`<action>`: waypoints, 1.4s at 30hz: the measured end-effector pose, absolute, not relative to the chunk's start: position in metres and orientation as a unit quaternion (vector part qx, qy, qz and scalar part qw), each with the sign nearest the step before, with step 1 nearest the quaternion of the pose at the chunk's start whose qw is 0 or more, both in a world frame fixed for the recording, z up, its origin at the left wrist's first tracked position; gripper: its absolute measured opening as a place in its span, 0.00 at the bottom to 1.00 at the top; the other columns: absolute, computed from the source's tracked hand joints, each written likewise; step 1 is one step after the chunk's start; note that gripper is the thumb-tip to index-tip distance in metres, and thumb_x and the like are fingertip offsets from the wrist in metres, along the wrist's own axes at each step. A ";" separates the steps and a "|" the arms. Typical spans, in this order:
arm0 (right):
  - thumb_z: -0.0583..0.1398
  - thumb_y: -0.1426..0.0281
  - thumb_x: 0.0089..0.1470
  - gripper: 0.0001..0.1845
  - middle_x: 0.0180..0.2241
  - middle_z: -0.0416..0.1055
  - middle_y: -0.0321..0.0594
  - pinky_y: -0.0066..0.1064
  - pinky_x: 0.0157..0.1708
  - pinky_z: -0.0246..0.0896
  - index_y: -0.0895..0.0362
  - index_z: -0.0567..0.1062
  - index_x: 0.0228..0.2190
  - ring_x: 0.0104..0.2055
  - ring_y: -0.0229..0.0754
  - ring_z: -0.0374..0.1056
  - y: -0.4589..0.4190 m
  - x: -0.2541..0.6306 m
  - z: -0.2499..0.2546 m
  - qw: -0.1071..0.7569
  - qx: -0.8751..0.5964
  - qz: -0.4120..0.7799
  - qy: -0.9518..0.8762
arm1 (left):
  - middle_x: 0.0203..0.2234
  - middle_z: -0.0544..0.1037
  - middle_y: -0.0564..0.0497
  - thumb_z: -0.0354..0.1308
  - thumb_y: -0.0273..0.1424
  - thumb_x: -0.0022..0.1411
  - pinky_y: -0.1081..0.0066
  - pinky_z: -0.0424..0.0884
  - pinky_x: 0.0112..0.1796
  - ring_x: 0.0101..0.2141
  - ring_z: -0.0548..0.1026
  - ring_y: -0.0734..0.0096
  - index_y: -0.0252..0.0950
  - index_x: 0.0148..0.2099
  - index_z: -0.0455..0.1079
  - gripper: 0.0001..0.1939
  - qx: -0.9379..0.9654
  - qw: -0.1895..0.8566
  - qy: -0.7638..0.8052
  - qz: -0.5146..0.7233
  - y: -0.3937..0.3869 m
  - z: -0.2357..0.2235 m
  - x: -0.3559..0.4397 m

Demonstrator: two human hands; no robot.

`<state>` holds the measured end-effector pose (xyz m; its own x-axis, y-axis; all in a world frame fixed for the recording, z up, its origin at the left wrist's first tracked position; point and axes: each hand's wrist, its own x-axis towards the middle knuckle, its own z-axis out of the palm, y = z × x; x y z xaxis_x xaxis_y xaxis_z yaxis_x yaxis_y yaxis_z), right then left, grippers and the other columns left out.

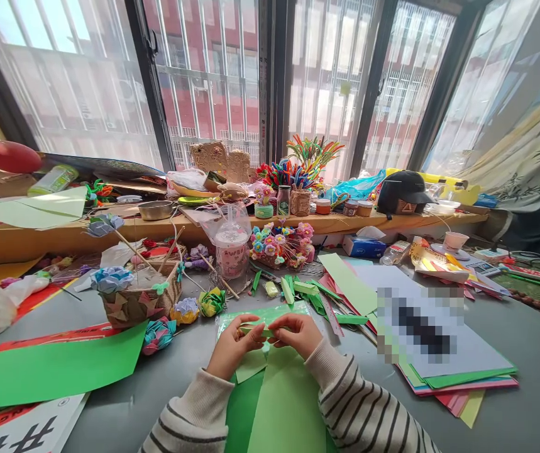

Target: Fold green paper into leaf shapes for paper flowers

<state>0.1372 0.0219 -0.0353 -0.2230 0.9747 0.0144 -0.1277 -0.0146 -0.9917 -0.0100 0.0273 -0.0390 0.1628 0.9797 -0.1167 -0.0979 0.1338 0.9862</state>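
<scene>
My left hand (234,345) and my right hand (298,335) meet above the middle of the table. Thumbs and fingers of both pinch a small strip of light green paper (254,328), mostly hidden behind the fingertips. Under the hands lies a long light green sheet (288,402), over a darker green sheet (240,412). A small light green piece of paper (251,366) rests just below my left hand. Beyond the fingers is a shiny clear-and-green packet (293,309). Several folded green paper pieces (305,288) lie past it, beside a ruler (330,314).
To the right is a stack of coloured paper (468,380). A basket (131,308) with paper flowers, loose paper flowers (212,302) and a green sheet (57,365) lie left. A lidded cup with a straw (232,251) stands behind. Crafts crowd the windowsill (392,225).
</scene>
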 end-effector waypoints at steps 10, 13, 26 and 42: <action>0.62 0.60 0.28 0.20 0.20 0.68 0.37 0.29 0.22 0.62 0.63 0.70 0.25 0.21 0.37 0.67 0.026 0.139 -0.042 0.463 -0.438 0.582 -0.505 | 0.24 0.72 0.52 0.61 0.34 0.35 0.69 0.68 0.30 0.24 0.72 0.70 0.32 0.28 0.66 0.16 0.520 0.539 0.461 0.475 0.025 -0.038 -0.010; 0.62 0.60 0.27 0.20 0.18 0.67 0.36 0.29 0.21 0.62 0.63 0.70 0.23 0.21 0.38 0.66 0.026 0.139 -0.044 0.460 -0.456 0.574 -0.502 | 0.25 0.73 0.51 0.61 0.34 0.35 0.68 0.68 0.32 0.26 0.72 0.67 0.32 0.28 0.67 0.15 0.527 0.549 0.459 0.459 0.027 -0.039 -0.012; 0.63 0.64 0.28 0.18 0.18 0.66 0.34 0.28 0.21 0.62 0.63 0.69 0.24 0.20 0.35 0.65 0.027 0.141 -0.046 0.471 -0.433 0.575 -0.510 | 0.16 0.74 0.53 0.63 0.32 0.33 0.70 0.68 0.31 0.26 0.74 0.68 0.32 0.27 0.65 0.15 0.451 0.626 0.449 0.451 0.027 -0.035 -0.011; 0.63 0.64 0.27 0.18 0.14 0.67 0.35 0.23 0.17 0.58 0.64 0.70 0.23 0.15 0.31 0.62 0.027 0.142 -0.044 0.475 -0.419 0.615 -0.470 | 0.14 0.74 0.52 0.62 0.33 0.34 0.73 0.69 0.23 0.21 0.73 0.69 0.31 0.26 0.66 0.14 0.464 0.599 0.467 0.456 0.022 -0.029 -0.010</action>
